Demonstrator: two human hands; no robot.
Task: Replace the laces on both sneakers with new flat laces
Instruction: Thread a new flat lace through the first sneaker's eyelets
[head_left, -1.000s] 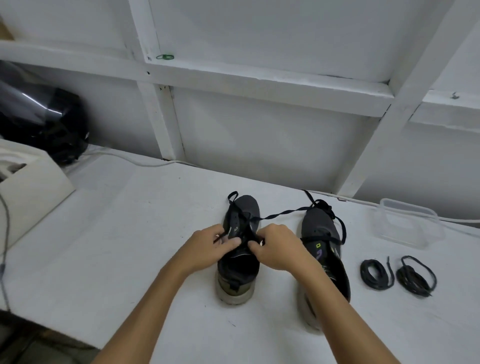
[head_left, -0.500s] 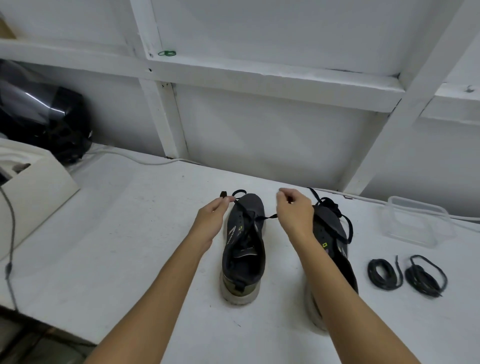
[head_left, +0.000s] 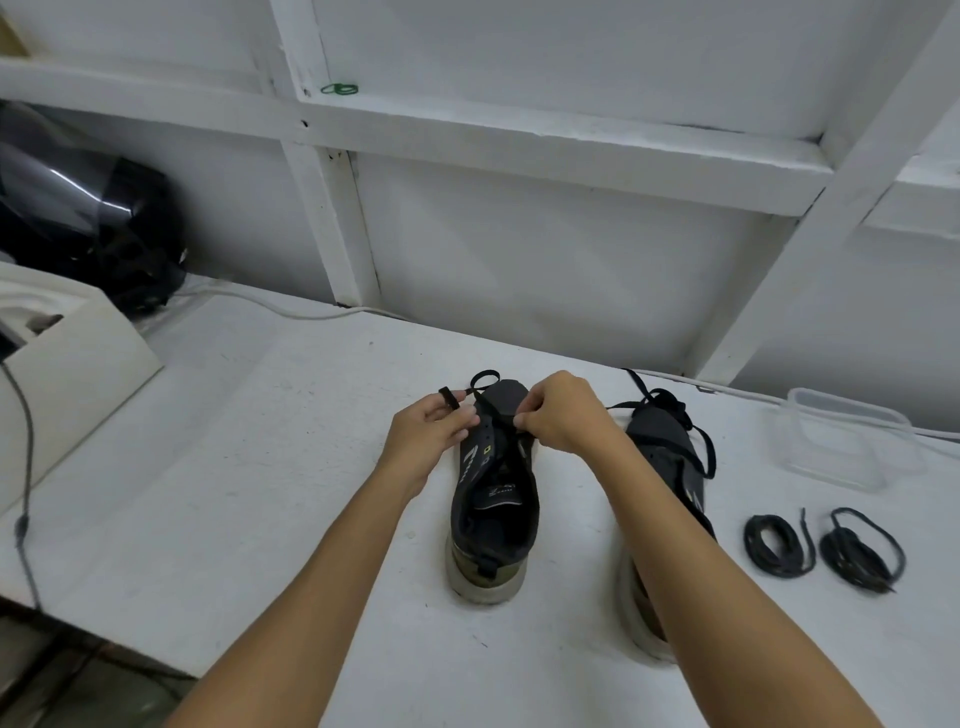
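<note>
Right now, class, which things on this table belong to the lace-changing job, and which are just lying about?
Part of the job:
- left sneaker, its lace pinched by left hand and right hand
- right sneaker
- two coiled laces

Just lying about:
- clear plastic container
- black helmet
- white box
- green rubber band

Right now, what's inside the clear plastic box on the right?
The clear box looks empty: only the white table shows through its walls. No lid is on it. The two coiled laces lie on the table in front of it, not inside.
</note>
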